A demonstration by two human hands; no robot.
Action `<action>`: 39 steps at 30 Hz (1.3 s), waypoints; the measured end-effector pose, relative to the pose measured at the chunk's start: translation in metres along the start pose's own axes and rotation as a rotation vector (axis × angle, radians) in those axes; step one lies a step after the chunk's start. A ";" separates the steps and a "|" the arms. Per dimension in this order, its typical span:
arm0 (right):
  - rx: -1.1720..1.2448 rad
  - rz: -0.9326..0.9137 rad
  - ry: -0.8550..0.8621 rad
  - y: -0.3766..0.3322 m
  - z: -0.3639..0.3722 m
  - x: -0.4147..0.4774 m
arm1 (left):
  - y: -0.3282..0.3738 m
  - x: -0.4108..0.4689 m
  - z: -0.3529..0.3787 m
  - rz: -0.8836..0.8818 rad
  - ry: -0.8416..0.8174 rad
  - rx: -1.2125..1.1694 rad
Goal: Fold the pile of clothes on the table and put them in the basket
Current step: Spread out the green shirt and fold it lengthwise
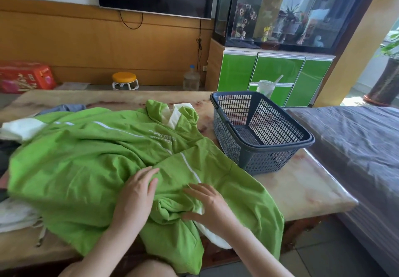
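A large green hooded jacket [86,164] with white stripes and white lettering lies spread across the marble table [298,186], its near edge hanging over the front. My left hand [136,192] lies flat on the jacket's middle, fingers straight. My right hand [207,203] rests on a bunched green fold with a white cuff beside it, fingers spread and relaxed. A dark blue plastic basket [259,147] stands to the right of the jacket with nothing visible inside it. More clothes, white [19,128], blue-grey [62,108] and dark, poke out from under the jacket at the left.
A clear cup with a straw [266,86] stands behind the basket. A grey-covered bed [356,147] adjoins the table's right side. Behind are a green cabinet [278,76] with a glass tank, a yellow stool [124,80], a water bottle [191,79] and a red box [26,76].
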State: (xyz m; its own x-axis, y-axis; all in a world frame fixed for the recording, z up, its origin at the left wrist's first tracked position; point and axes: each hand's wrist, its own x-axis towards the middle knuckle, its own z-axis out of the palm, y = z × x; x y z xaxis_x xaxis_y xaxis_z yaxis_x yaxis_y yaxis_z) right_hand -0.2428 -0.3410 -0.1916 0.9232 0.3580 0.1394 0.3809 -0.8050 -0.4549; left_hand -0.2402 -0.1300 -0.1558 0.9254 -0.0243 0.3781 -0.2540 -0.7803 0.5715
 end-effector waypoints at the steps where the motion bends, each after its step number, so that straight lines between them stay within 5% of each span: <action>1: 0.029 -0.017 -0.032 -0.003 0.007 0.002 | -0.004 0.001 -0.001 -0.033 0.000 -0.016; 6: -0.048 -0.095 0.089 0.018 0.019 0.009 | -0.025 0.004 -0.010 -0.152 -0.045 0.009; 13: -0.381 -0.013 -0.012 0.065 -0.054 0.006 | -0.050 0.003 -0.011 -0.224 -0.398 0.380; 16: -0.362 0.039 -0.089 0.056 -0.054 0.007 | -0.046 0.002 -0.006 -0.223 -0.323 0.276; 20: 0.107 0.160 -0.195 0.024 -0.051 0.006 | -0.034 -0.002 0.001 -0.126 -0.149 0.145; 23: 0.351 0.236 -0.196 0.001 -0.046 0.007 | -0.032 -0.007 0.016 -0.104 -0.213 0.115; 28: -0.085 0.260 -0.214 -0.007 -0.015 0.005 | -0.032 -0.009 0.021 -0.121 -0.202 -0.012; 34: -0.278 0.337 0.214 0.035 -0.040 0.007 | -0.057 -0.018 0.006 -0.063 -0.174 0.108; 39: -0.307 0.261 0.219 0.016 -0.038 0.013 | -0.066 -0.027 -0.003 0.083 -0.104 0.150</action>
State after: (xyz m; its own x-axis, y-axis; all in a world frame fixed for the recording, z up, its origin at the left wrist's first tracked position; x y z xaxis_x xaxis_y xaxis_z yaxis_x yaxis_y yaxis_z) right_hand -0.2228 -0.3670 -0.1637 0.9666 0.0432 0.2527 0.1013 -0.9698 -0.2220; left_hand -0.2489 -0.0759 -0.2012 0.9292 -0.1505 0.3375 -0.2928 -0.8572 0.4237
